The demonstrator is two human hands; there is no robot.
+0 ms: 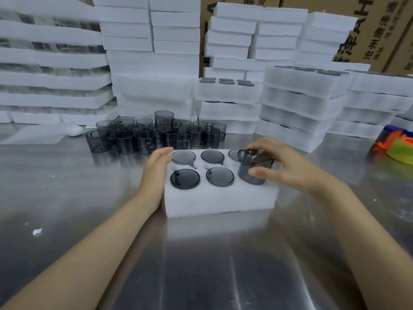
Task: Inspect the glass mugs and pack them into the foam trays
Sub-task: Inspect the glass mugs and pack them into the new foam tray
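A white foam tray (220, 201) lies on the steel table in front of me. Several of its round holes hold smoky grey glass mugs (185, 179) sunk base-up, flush with the foam. My right hand (288, 166) grips one more grey mug (253, 170) by its sides; the mug is tilted and partly down in the front right hole. My left hand (155, 170) rests against the tray's left side, fingers straight along the foam. A cluster of loose grey mugs (156, 135) stands behind the tray.
Tall stacks of white foam trays (297, 108), some showing mug bases on top, line the back and right. Cardboard boxes (380, 30) stand behind them. An orange and green tape dispenser (395, 144) sits at the right edge. A white oval object (74, 130) lies at left.
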